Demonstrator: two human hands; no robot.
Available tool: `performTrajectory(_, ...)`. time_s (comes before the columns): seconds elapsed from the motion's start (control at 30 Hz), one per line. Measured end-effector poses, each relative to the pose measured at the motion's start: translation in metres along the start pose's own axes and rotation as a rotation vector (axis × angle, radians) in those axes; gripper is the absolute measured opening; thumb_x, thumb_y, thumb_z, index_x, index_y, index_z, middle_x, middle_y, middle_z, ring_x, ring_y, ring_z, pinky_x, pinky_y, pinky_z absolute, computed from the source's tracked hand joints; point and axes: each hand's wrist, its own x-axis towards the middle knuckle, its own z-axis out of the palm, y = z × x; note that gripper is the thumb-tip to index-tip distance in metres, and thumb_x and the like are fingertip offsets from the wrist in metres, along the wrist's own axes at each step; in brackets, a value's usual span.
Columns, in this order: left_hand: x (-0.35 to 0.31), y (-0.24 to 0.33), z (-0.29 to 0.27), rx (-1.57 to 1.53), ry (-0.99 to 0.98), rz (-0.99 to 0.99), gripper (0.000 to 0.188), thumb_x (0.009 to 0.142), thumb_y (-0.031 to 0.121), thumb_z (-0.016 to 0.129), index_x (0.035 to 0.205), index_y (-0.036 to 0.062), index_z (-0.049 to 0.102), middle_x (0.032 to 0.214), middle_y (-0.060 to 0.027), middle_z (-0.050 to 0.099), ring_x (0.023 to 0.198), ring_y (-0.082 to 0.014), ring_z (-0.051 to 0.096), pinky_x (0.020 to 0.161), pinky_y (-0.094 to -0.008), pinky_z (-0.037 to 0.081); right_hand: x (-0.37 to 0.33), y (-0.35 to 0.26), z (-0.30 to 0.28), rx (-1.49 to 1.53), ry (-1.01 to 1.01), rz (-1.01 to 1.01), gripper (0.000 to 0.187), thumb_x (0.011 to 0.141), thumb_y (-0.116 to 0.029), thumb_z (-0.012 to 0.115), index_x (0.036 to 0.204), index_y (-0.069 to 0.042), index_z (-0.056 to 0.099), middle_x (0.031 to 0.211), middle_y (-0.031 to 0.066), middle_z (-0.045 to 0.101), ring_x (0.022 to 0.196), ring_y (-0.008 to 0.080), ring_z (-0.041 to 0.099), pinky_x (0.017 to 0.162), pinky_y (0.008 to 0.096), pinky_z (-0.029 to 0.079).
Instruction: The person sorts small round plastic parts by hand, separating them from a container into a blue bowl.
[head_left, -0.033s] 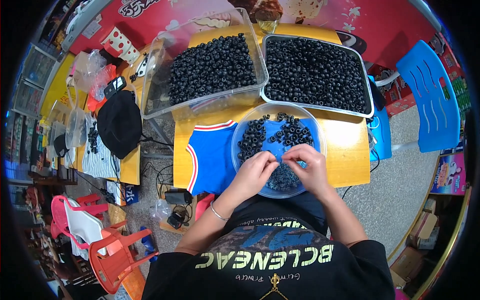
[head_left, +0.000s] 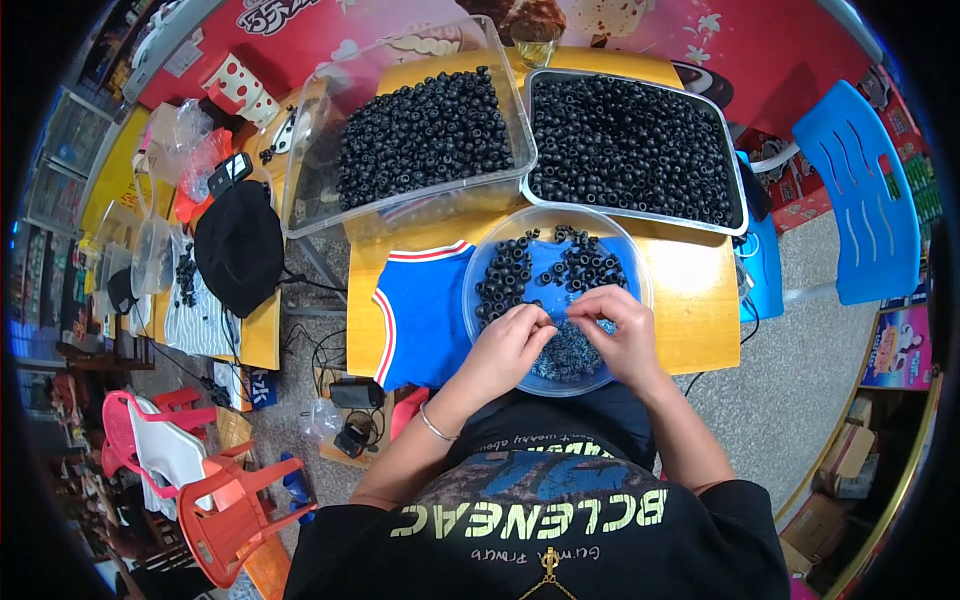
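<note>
Both hands work over a round clear plastic tub (head_left: pixel 468 300) at the table's front edge. My left hand (head_left: pixel 508 345) is closed in a pinch, thumb against fingertips, above the tub's left half. Facing it, my right hand (head_left: pixel 622 335) also pinches, its fingertips a short gap from the left ones. What either pinch holds is too small to make out. Inside the tub, small black ring-shaped parts (head_left: pixel 590 265) lie in loose heaps on the far side. Tiny bluish-grey pieces (head_left: pixel 568 360) cover the near side, partly hidden under my hands.
Behind the tub stand a tilted clear bin (head_left: pixel 320 205) and a shallower tray (head_left: pixel 738 205), both full of black parts. Blue cloth with striped trim (head_left: pixel 425 315) lies at left on the wooden table (head_left: pixel 695 300). A black cap (head_left: pixel 238 245) rests on the side table; a blue chair (head_left: pixel 865 200) stands right.
My two pinches have drawn very slightly apart over the tub. The containers and parts look unmoved.
</note>
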Motion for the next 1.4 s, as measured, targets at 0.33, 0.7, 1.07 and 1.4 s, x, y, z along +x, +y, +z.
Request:
performTrajectory(0.33,0.004,-0.005,-0.013,-1.328,-0.038,-0.344,0.026,0.095,0.006,0.048,0.117,-0.0047,0.055,0.112,-0.0121,0.06,0.101,-0.0165,0.059,0.087,-0.0243,0.048,0.005,-0.005,-0.001,0.191,0.104,0.091,0.013,0.076,0.004,0.067,0.089,0.001,0.068,0.09,0.0109,0.065,0.081,0.0172,0.066,0.07,0.0267,0.056)
performTrajectory(0.7,-0.001,-0.013,-0.001,-1.508,0.013,-0.352,0.021,0.089,0.005,0.061,0.11,0.0016,0.06,0.101,-0.0064,0.063,0.09,-0.0125,0.061,0.081,-0.0247,0.051,0.006,-0.014,0.008,0.034,0.047,-0.091,0.013,0.073,-0.002,0.073,0.084,-0.002,0.066,0.084,0.0096,0.067,0.076,0.019,0.066,0.063,0.0274,0.054)
performTrajectory(1.07,-0.006,-0.019,0.002,-1.519,-0.097,-0.38,0.016,0.09,0.005,0.059,0.106,0.0018,0.06,0.101,-0.0087,0.063,0.09,-0.015,0.063,0.079,-0.0241,0.053,0.018,-0.004,0.003,0.043,-0.043,-0.008,0.012,0.073,-0.009,0.074,0.078,-0.002,0.065,0.073,0.0075,0.062,0.062,0.017,0.059,0.055,0.027,0.047)
performTrajectory(1.4,-0.002,-0.014,0.0,-1.502,-0.009,-0.463,0.018,0.092,0.007,0.056,0.108,0.0,0.059,0.105,-0.0112,0.063,0.092,-0.0139,0.061,0.08,-0.0221,0.052,0.093,0.035,0.031,-0.528,-0.258,-0.247,0.013,0.076,-0.007,0.06,0.088,-0.008,0.064,0.083,0.0087,0.062,0.08,0.0271,0.063,0.067,0.0391,0.051)
